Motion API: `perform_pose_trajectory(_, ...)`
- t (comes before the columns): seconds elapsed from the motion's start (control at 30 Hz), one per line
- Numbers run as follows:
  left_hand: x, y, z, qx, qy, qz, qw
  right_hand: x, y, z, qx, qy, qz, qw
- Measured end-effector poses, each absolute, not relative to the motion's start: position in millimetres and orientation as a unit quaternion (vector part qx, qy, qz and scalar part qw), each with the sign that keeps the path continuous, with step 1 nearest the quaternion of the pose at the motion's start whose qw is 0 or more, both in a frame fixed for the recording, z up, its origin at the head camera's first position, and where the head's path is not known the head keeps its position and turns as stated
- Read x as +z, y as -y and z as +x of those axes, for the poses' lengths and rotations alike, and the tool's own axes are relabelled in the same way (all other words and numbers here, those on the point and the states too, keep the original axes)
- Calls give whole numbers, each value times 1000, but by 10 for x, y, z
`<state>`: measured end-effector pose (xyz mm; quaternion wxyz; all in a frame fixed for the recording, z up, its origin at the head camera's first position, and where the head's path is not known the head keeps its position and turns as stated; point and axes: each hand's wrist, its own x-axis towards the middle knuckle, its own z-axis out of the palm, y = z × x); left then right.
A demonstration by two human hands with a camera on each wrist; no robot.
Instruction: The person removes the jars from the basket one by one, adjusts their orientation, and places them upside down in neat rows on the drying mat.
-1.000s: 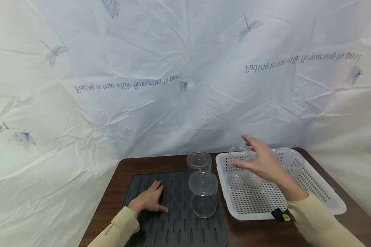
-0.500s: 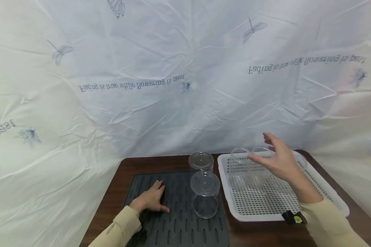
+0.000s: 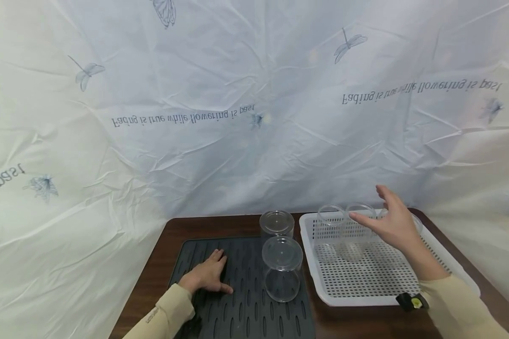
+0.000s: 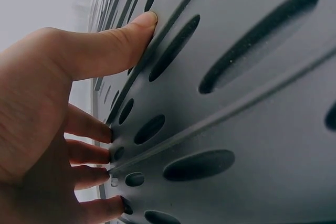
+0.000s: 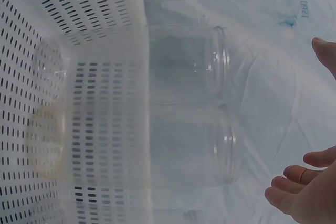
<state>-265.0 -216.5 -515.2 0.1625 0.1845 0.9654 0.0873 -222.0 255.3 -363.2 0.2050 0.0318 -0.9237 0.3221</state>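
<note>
My left hand (image 3: pixel 209 274) rests on the dark ribbed drying mat (image 3: pixel 246 315), fingers spread. In the left wrist view its thumb and fingertips touch the slotted surface. My right hand (image 3: pixel 390 226) hovers over the white perforated basket (image 3: pixel 322 294), thumb and fingers apart, nothing between them. Left of it, a clear jar (image 3: pixel 332 221) and a second clear jar (image 3: pixel 359 230) stand inside the basket. Both show in the right wrist view, where the nearer jar (image 5: pixel 189 142) and farther jar (image 5: pixel 184 64) rise above the rim. The rim of another clear jar (image 3: pixel 417 223) is partly hidden behind my right hand.
Two clear containers stand on the mat's right side, a rear jar (image 3: pixel 276 223) and a front jar (image 3: pixel 282 282). Dark brown table (image 3: pixel 220 223) surrounds mat and basket. A wrinkled printed white sheet (image 3: pixel 237 160) hangs behind.
My right hand has moved right over the basket, uncovering the second jar and covering more of the rightmost one. The left hand stays on the mat. The head view has shifted slightly.
</note>
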Motion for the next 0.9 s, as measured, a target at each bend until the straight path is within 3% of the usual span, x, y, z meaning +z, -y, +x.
perform_pose_trajectory(0.47,-5151,2157,-2662,83,-965,179,174,-3847,-2689,-2457,329,935,19,131)
perform_pose_trajectory(0.9,-5144,2163,-2674,86,-964,181,173,-3869,-2690,-2504,324,940,25,108)
